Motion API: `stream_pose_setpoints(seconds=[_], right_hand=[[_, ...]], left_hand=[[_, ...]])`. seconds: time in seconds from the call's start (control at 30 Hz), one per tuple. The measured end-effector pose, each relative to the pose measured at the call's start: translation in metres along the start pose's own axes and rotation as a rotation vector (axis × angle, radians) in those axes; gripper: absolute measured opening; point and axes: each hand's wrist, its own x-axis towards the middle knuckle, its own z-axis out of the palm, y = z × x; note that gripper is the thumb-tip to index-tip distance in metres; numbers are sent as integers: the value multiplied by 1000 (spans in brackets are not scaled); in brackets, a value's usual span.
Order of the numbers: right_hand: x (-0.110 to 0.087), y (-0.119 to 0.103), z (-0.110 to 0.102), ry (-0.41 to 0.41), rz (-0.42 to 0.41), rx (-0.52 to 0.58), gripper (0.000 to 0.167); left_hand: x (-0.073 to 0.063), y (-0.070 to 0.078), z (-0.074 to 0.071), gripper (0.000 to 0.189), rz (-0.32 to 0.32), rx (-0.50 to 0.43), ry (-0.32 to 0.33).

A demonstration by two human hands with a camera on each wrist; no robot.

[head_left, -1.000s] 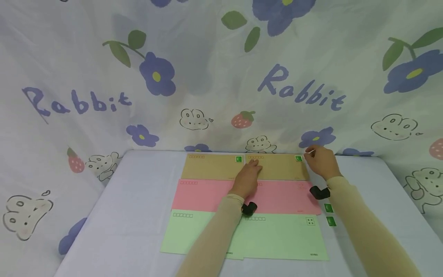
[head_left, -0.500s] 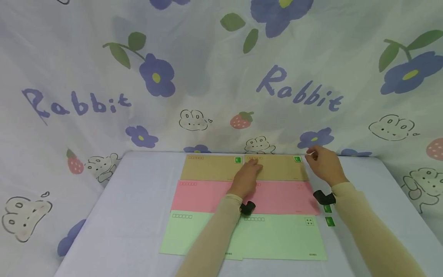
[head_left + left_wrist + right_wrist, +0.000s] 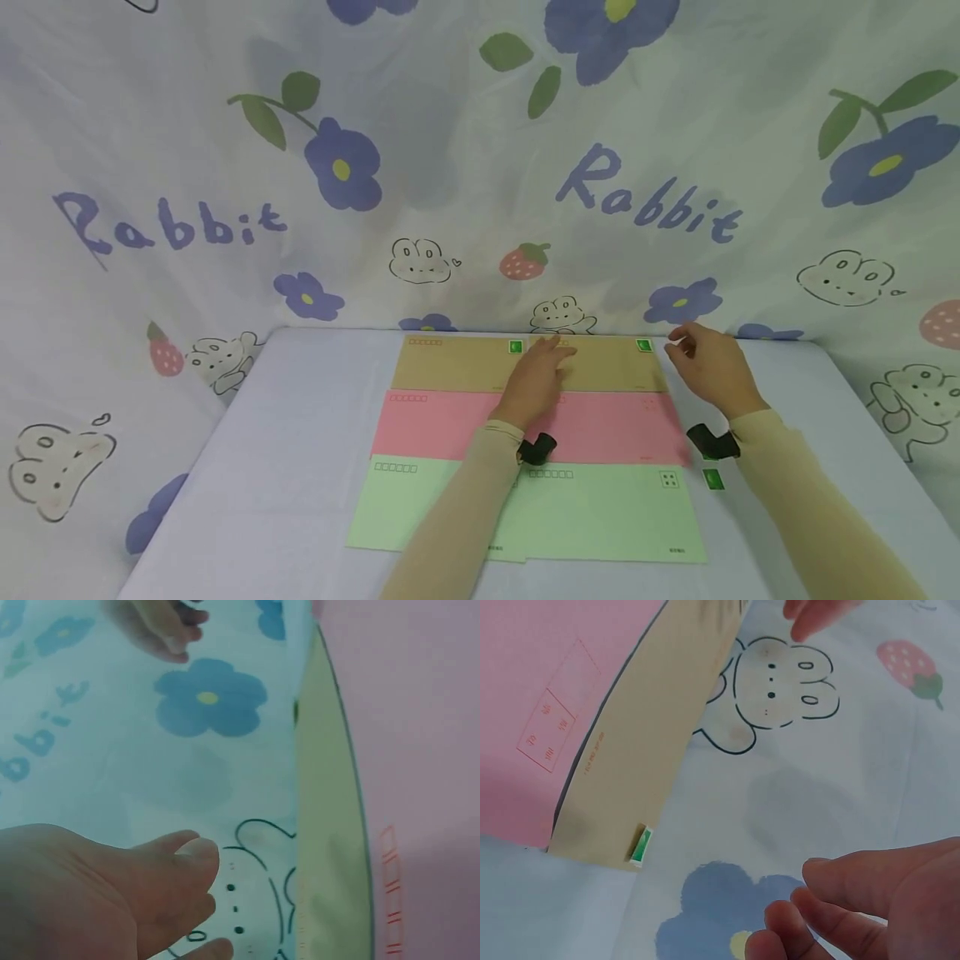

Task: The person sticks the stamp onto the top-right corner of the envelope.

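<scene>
My left hand hovers over the brown envelopes at the back, fingers relaxed and spread, holding nothing. Beyond the right end of the right brown envelope, my right hand is raised with loosely bent fingers. In the right wrist view nothing shows between the right hand's fingertips. A green stamp sits in that envelope's upper right corner. Another stamp is on the same corner of the left brown envelope.
Pink envelopes lie in the middle row, light green envelopes in front. A loose green stamp lies right of them on the white table; the right wrist's black camera partly covers another. A patterned cloth hangs behind.
My right hand has drawn back slightly to the right; the white scrap at its fingertips a second ago no longer shows. My left fingers have lifted and spread.
</scene>
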Motion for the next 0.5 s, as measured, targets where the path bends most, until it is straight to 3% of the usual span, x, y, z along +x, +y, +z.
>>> stream_pose_setpoints(seconds=[0.5], right_hand=[[-25, -1, -6, 9, 0, 18, 27]], left_hand=[[-20, 18, -45, 50, -40, -131, 26]])
